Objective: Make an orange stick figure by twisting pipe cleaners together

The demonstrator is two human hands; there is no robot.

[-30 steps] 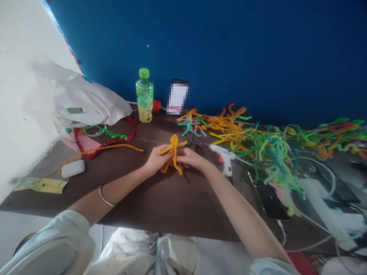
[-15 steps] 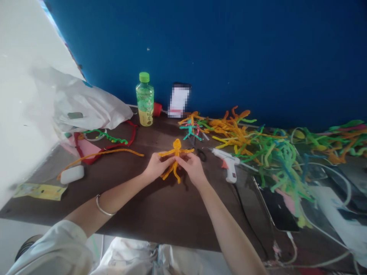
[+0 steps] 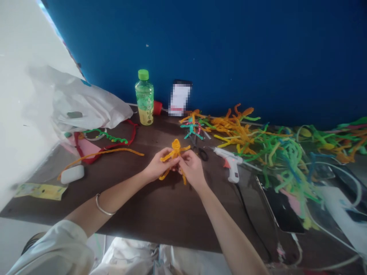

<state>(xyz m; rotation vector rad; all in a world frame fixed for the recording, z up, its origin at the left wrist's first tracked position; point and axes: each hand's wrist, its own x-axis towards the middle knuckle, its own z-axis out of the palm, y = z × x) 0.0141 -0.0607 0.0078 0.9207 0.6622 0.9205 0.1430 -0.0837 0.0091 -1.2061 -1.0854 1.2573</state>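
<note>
The left hand (image 3: pixel 159 166) and the right hand (image 3: pixel 192 170) are held close together above the dark wooden table (image 3: pixel 160 229), with the fingers curled rather than spread. Each hand pinches the orange pipe-cleaner figure (image 3: pixel 174 154) between thumb and fingertips around its middle; the fingers hide the exact strands gripped, so the grip points cannot be confirmed. The figure is held just above the tabletop, with its head and arms showing above the fingers and its legs hanging below. Caution: if the twisted joints rely only on friction, uneven pull between the two pinches could loosen the body wrap or bend a limb out of line. Strand ends may also expose wire that could prick the fingertips, although this cannot be told from this view. The scissors (image 3: pixel 202 154) lie just beyond the right hand, so a sudden outward movement could catch them or disturb the small teal pipe-cleaner figure (image 3: pixel 190 130) near them. The white hot glue gun (image 3: pixel 231 166) lies farther right, its nozzle directed toward the scissors; whether it is hot cannot be told, but if it is, a careless reach could cause a burn. A bangle (image 3: pixel 101 204) on the left wrist could snag a loose strand if the arm swings across the table, and the black cable (image 3: pixel 252 214) could drag the gun if pulled.
</note>
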